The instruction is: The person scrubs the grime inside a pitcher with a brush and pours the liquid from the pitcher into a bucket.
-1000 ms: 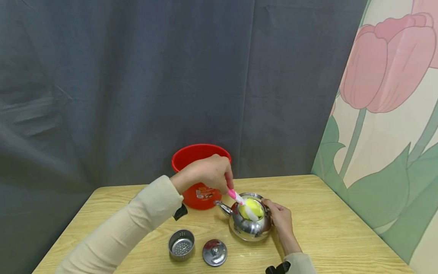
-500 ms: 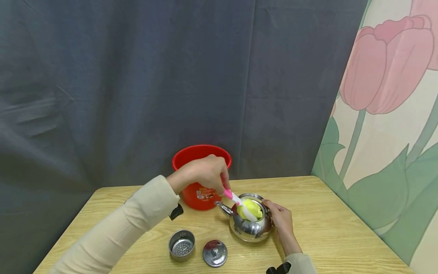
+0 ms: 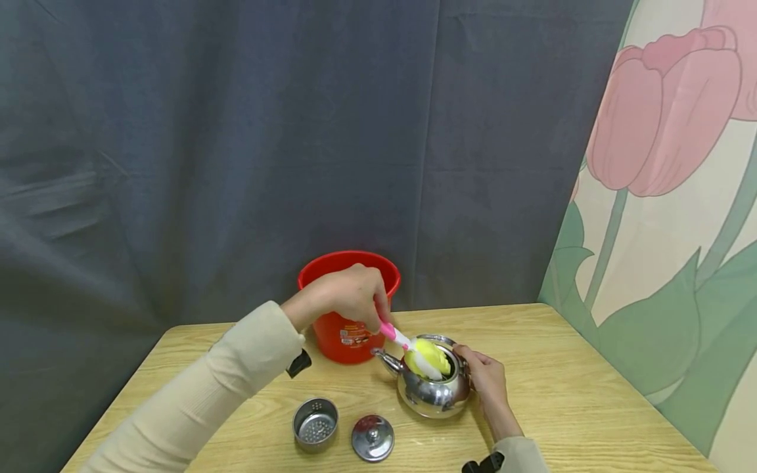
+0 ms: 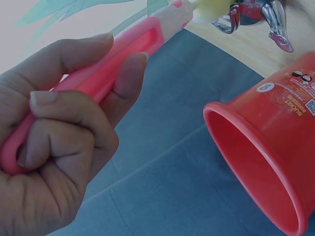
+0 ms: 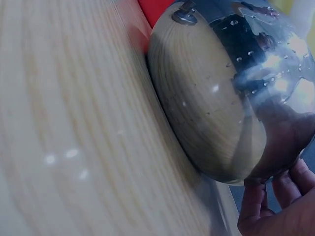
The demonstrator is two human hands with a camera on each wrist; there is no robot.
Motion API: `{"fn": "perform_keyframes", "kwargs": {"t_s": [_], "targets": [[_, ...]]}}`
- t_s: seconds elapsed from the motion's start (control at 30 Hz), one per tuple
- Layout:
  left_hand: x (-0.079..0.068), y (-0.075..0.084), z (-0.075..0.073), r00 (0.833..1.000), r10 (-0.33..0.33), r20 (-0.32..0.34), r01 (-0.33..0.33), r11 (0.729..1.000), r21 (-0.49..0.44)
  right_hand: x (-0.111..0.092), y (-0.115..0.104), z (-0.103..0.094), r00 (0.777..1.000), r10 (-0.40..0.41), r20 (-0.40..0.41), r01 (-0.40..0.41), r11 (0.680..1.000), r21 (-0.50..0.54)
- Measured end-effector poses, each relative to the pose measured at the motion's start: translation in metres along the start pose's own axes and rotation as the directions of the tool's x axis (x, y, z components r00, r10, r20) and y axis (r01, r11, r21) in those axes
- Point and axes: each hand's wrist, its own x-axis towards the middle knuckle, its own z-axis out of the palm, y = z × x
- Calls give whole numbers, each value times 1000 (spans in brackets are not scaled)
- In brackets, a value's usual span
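My left hand (image 3: 357,299) grips the pink handle (image 4: 98,69) of a sponge brush, fingers curled round it in the left wrist view. The brush's yellow and white sponge head (image 3: 427,360) sits tilted in the mouth of a shiny steel teapot (image 3: 434,394), its lower part hidden by the rim. The teapot stands on the table, its spout (image 3: 387,360) pointing left. At the opposite side, my right hand (image 3: 487,381) holds the teapot, thumb side near the rim. In the right wrist view its fingers (image 5: 253,199) lie against the steel body, and water drops dot the metal.
A red bucket (image 3: 340,341) stands behind the teapot, under my left forearm and hand. Nearer on the wooden table (image 3: 568,407) are a perforated steel strainer cup (image 3: 315,426) and the teapot lid (image 3: 372,438). A dark curtain (image 3: 355,131) hangs behind.
My left hand has shifted left, drawing the brush handle with it. The sponge head has moved toward the spout side of the teapot's mouth. My right hand and the teapot stay put.
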Motion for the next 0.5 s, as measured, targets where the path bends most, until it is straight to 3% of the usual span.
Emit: {"fn": "perform_keyframes", "kwargs": {"t_s": [0.5], "targets": [[1, 1, 0, 999, -23, -27, 23, 1000, 17, 0, 0, 1, 1000, -1, -10, 1, 1000, -4]]}}
